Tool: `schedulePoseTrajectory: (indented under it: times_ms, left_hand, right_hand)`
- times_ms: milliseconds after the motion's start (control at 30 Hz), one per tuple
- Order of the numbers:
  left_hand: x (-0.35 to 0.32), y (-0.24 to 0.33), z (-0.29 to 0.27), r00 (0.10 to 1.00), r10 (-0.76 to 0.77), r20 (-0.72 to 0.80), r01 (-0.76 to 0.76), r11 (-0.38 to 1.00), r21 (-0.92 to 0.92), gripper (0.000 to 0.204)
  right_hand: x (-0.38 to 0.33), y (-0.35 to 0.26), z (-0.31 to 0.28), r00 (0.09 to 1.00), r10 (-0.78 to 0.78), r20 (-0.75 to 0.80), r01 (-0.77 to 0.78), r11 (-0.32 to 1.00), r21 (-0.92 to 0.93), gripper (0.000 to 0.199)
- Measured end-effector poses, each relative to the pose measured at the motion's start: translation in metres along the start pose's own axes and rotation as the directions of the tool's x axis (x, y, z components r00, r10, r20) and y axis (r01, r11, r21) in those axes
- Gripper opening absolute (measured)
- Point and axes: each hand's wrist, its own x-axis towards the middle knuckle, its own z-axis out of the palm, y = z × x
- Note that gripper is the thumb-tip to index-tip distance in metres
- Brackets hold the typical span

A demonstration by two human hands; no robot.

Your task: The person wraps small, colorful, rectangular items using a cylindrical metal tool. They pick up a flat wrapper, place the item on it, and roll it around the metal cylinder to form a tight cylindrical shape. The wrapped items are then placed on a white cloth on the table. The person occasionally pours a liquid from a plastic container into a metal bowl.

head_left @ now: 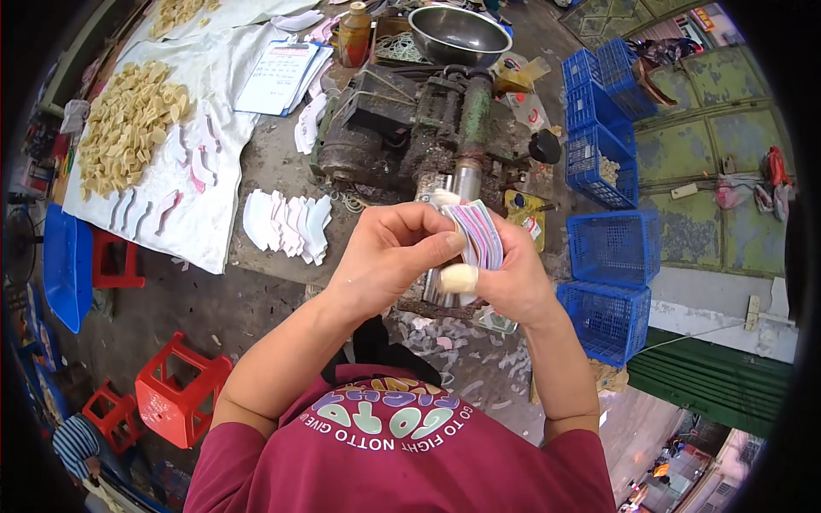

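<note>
Both my hands are raised in front of a greasy metal machine (428,120). Between them is a curved stack of layered strips (477,231), striped pink, purple and white. My right hand (517,274) wraps the stack from the right, its thumb covered by a pale yellowish sleeve. From the left, my left hand (393,256) pinches the stack's near side with thumb and forefinger. Behind them, a shiny metal cylinder (468,178) sticks out of the machine. Left of my hands, a fanned row of white and pale pink curved pieces (286,224) lies on the worktable.
A white cloth (227,128) at left bears a heap of tan chips (132,124). A clipboard (282,79) and steel bowl (460,36) sit farther back. Blue crates (611,248) line the right, red stools (178,398) the lower left. Scraps litter the floor.
</note>
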Motion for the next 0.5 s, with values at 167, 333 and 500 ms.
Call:
schedulePoseTrajectory:
  times_ms: [167, 333, 500]
  left_hand:
    - [0.004, -0.010, -0.005, 0.986, 0.032, 0.162, -0.010, 0.991, -0.137, 0.010]
    - [0.004, -0.020, 0.006, 0.992, 0.076, 0.099, -0.066, 0.993, -0.095, 0.008]
    - [0.010, -0.027, -0.004, 0.973, 0.208, -0.098, -0.205, 0.978, 0.040, 0.004]
  right_hand:
    - [-0.006, 0.005, -0.007, 0.997, 0.049, 0.067, -0.065, 0.966, 0.248, 0.086]
    - [-0.014, 0.019, -0.022, 0.994, 0.024, 0.105, -0.064, 0.918, 0.391, 0.059]
    - [-0.026, 0.003, -0.085, 0.946, -0.086, -0.313, 0.139, 0.979, 0.150, 0.040]
